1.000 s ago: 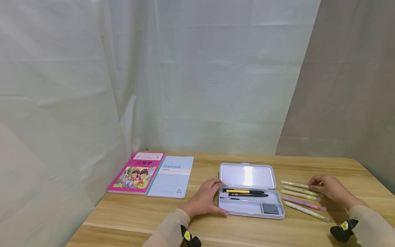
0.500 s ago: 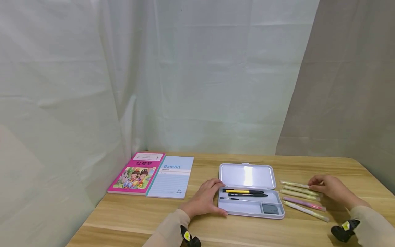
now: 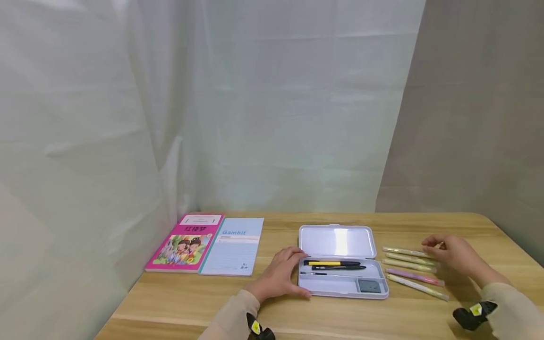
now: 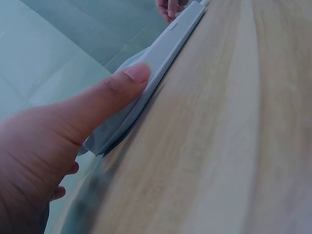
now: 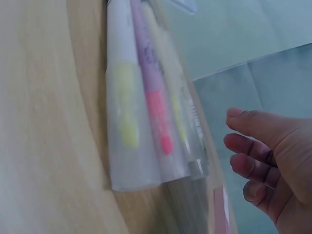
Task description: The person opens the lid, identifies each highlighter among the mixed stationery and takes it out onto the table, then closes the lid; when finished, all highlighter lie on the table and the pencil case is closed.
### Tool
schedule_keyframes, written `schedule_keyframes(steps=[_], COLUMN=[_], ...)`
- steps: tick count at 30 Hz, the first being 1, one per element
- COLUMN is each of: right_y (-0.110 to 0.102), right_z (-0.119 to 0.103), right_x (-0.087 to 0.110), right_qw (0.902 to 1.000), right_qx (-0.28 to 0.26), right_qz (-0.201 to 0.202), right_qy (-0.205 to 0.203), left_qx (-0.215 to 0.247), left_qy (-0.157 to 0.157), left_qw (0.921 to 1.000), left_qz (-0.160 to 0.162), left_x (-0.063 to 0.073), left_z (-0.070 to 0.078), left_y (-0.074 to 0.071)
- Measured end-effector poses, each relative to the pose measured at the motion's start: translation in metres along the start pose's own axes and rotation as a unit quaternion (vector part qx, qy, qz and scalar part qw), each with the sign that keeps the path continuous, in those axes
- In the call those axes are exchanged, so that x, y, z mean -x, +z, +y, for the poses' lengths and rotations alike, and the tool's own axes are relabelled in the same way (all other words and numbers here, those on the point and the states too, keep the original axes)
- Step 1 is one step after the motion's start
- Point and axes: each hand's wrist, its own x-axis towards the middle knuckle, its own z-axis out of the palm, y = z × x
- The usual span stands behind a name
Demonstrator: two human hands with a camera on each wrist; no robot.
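Observation:
In the head view a white pencil case lies with its lid folded back, holding several pens and a grey eraser. My left hand grips its left end; in the left wrist view the thumb presses the front wall, while most other fingers are hidden. Right of the case, several highlighters lie side by side, among them a pink-purple highlighter and a pale yellow highlighter. My right hand hovers by the right end of the farthest highlighter, fingers loosely bent, holding nothing.
A pink book and a light blue notebook lie at the left on the wooden table. A pale curtain hangs behind the table's back edge.
My right hand has lifted slightly off the farthest highlighter, its fingers having come away from the end. The left hand stays on the pencil case. The head view has shifted a little.

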Motion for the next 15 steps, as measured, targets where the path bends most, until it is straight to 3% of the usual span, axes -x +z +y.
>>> schedule_keyframes(steps=[8,15], right_y=[-0.001,-0.002], right_z=[-0.014,-0.025], right_x=[0.007,0.01], right_qw=[0.9994,0.9972], right_qx=[-0.019,-0.031], right_qz=[0.03,0.061], right_qy=[-0.004,-0.031], left_qx=[0.007,0.026], left_qy=[-0.001,-0.014], left_qw=[1.0,0.9995], left_qz=[0.001,0.011], left_x=[0.001,-0.001], left_z=[0.0,-0.001], left_y=[-0.003,-0.007])
